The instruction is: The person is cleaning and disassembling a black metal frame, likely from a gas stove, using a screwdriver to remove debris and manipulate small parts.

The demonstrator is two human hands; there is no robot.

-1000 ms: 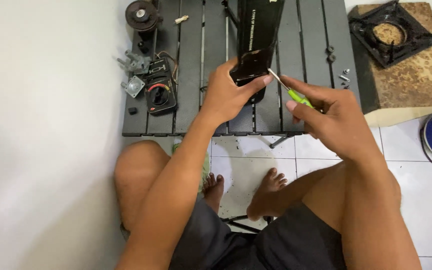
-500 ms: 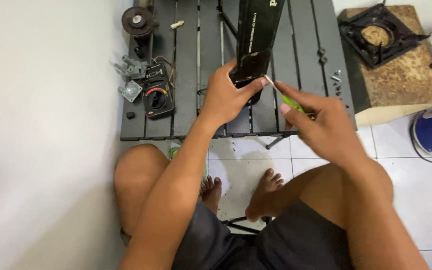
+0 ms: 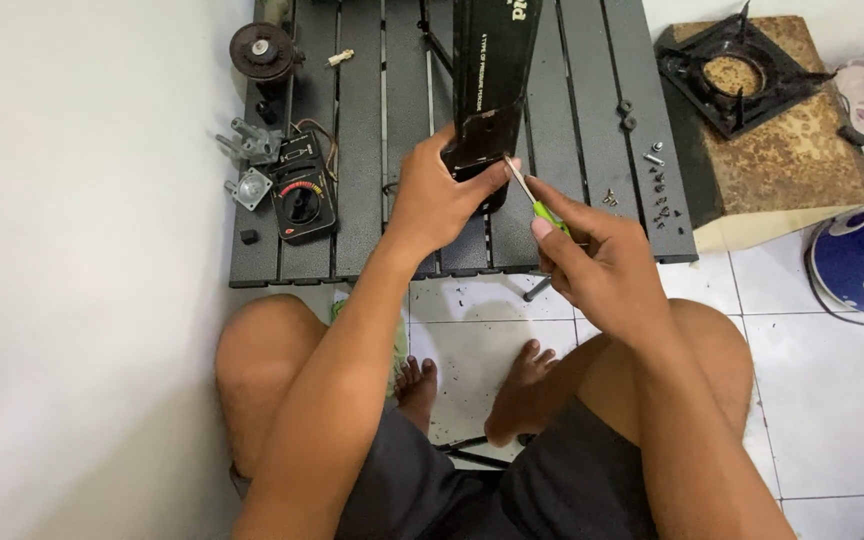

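A white wall point(image 3: 72, 250) fills the left side. Beside it stands a low black slatted table point(image 3: 362, 220). At its far left corner lies a round pulley point(image 3: 261, 50), and nearer lie grey metal fittings point(image 3: 244, 150) and a black dial box point(image 3: 302, 195) with a red-marked knob. The left hand point(image 3: 442, 200) is closed around the near end of a long black casing point(image 3: 490, 90), which lies along the table's middle slats and runs off the top edge. The right hand point(image 3: 602, 265) pinches a green-handled screwdriver point(image 3: 535, 200), its metal tip touching the casing's near end just by the left thumb. Small loose screws point(image 3: 657, 185) lie scattered on the table's right edge. Further right a black stove grate point(image 3: 727, 70) sits on a brown board point(image 3: 802, 170), and a blue and white appliance point(image 3: 857, 260) stands on the tiled floor point(image 3: 832, 400)
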